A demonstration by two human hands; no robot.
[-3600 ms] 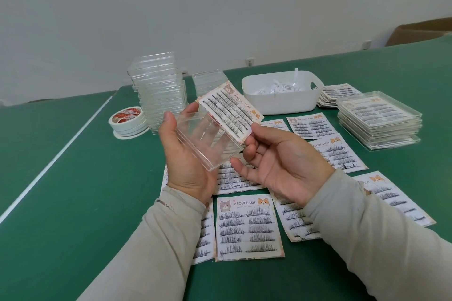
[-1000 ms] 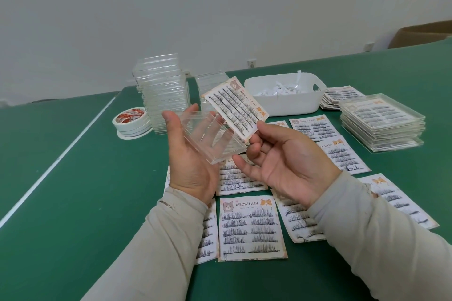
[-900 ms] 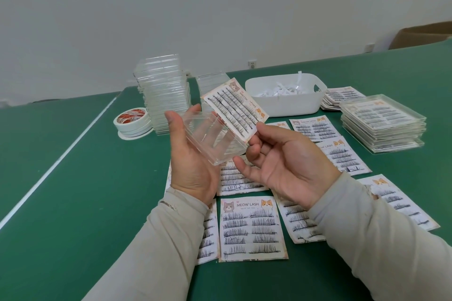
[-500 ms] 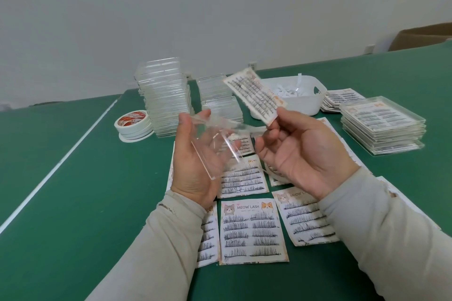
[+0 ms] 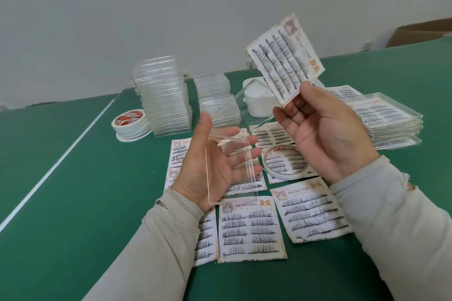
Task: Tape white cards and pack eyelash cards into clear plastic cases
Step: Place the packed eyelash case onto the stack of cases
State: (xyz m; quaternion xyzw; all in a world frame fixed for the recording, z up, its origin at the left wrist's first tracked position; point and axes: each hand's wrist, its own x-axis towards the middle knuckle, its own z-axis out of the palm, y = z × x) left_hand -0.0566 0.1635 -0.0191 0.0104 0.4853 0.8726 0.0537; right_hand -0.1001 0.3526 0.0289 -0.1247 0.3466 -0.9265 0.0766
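1. Left hand [image 5: 215, 166] — fingers loosely curled under the clear case [image 5: 232, 166], whose lid now hangs swung open (half a second ago barely parted).
2. Right hand [image 5: 325, 129] pinches the raised eyelash card [image 5: 285, 56] — insertion likely next.

1. Left hand [image 5: 215, 166], palm up, thumb raised and fingers spread, cradles an opened clear case [image 5: 232, 171]
2. Right hand [image 5: 325, 129], palm toward the camera, pinches an eyelash card [image 5: 285, 56] at its lower corner, raised above the left
3. Both forearms wear pale sleeves
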